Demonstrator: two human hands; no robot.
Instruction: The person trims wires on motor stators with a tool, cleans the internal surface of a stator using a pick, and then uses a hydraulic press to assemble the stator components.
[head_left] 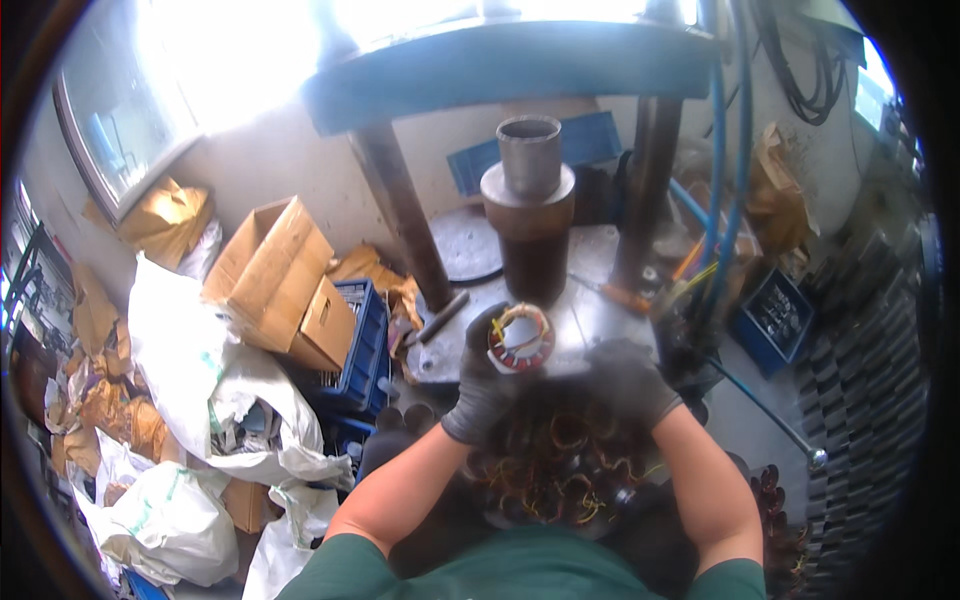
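My left hand [477, 388], in a dark grey glove, is closed around the side of a wound motor stator [537, 354]. The stator is a small ring with coloured segments, copper-like windings and yellow and red wires. My right hand [636, 384], also gloved, is at the front edge of the metal press plate [592, 338]; motion smears its fingers, so I cannot see whether it holds anything. Just beyond the stator, a stepped metal cylinder [538, 262] stands upright on the plate, topped by a narrower open tube [530, 165].
Posts carry a teal press beam [520, 75] over the plate. A metal bar [440, 320] and a screwdriver-like tool [622, 297] lie there. Several wound parts [570, 480] are heaped below my hands. Boxes [268, 262] and white sacks [185, 335] stand left; dark stacked parts [865, 400] right.
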